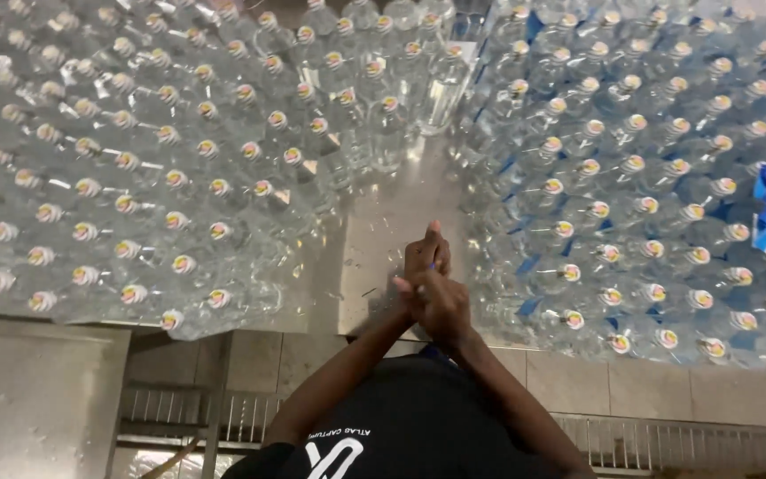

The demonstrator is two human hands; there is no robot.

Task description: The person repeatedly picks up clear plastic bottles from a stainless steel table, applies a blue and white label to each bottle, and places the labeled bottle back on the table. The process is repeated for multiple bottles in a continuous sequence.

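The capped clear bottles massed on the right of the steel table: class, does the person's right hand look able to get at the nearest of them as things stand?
Probably yes. The right hand, clasped with the left hand, hovers over the bare strip of steel table, and the nearest bottles on the right stand beside it with nothing between.

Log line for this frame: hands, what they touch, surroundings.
left hand pressed to right hand | blue bit between them, unclear | over steel table | clear capped bottles both sides

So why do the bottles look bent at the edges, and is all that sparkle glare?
Head view: the wide lens bows the rows of clear capped bottles outward toward the corners. Overhead light glints off the plastic and off the bare steel table, so bottle outlines wash out. The clasped left hand and right hand are dark but fairly sharp; far rows look soft.
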